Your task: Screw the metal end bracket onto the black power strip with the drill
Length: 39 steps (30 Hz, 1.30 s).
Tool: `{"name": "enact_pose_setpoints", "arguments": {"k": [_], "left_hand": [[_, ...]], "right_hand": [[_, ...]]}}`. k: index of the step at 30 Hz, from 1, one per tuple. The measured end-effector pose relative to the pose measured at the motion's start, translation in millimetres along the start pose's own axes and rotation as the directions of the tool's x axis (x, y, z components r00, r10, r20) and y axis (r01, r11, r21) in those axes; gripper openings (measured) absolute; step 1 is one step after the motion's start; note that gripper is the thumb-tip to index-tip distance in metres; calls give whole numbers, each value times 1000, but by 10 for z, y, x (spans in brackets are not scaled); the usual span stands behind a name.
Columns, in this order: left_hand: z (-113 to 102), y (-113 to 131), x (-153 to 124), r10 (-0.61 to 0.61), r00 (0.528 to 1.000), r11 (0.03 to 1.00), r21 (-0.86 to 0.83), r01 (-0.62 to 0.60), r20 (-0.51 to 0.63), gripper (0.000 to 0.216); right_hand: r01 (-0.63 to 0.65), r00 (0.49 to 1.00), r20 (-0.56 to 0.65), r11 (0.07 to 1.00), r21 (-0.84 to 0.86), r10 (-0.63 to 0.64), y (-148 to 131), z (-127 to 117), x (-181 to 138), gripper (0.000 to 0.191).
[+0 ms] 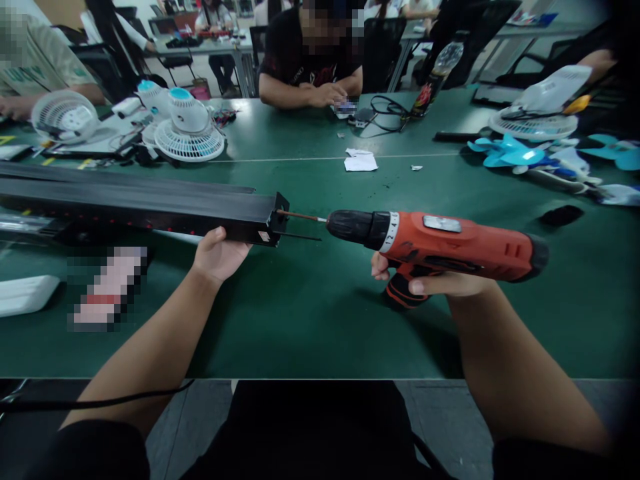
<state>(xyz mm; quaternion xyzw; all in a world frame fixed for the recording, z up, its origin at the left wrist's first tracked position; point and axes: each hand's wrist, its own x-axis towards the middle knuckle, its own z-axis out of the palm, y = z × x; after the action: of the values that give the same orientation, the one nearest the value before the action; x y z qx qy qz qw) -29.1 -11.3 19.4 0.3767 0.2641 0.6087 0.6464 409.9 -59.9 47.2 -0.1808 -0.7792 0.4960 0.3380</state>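
My right hand (pixel 440 283) is wrapped round the handle of a red and black cordless drill (pixel 460 245), whose nose points left. From its chuck a long thin bit (pixel 303 216) reaches to the end face of a long black rectangular housing (pixel 210 212); whether the tip is inside a hole there I cannot tell. A second thin dark rod (pixel 303 236) sticks out of the same end, lower down. My left hand (pixel 223 257) grips the housing from below near that end, thumb on its near side and fingers hidden underneath.
White fan parts (pixel 190 137) stand at the back left. Blue fan blades (pixel 510 152) and another white fan (pixel 535 113) lie at the right. Paper scraps (pixel 361 160), a bottle (pixel 435 80) and a black cable lie further back. A person (pixel 310 67) sits across the table.
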Motion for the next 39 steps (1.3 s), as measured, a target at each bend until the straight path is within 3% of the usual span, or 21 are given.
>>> {"name": "enact_pose_setpoints", "arguments": {"k": [10, 19, 26, 39], "left_hand": [[-22, -18, 9, 7, 1000, 1000, -4, -7, 11, 69], [-29, -9, 6, -3, 1000, 1000, -5, 3, 12, 68], [-32, -3, 0, -14, 1000, 1000, 17, 14, 4, 60], [-15, 7, -6, -10, 1000, 999, 46, 10, 6, 66]], "right_hand": [[35, 999, -16, 999, -12, -35, -46, 34, 36, 35], [-9, 999, -31, 1000, 12, 9, -3, 22, -7, 43], [15, 1000, 3, 1000, 3, -15, -64, 22, 43, 38], [-8, 1000, -6, 1000, 30, 8, -10, 19, 4, 42]]}}
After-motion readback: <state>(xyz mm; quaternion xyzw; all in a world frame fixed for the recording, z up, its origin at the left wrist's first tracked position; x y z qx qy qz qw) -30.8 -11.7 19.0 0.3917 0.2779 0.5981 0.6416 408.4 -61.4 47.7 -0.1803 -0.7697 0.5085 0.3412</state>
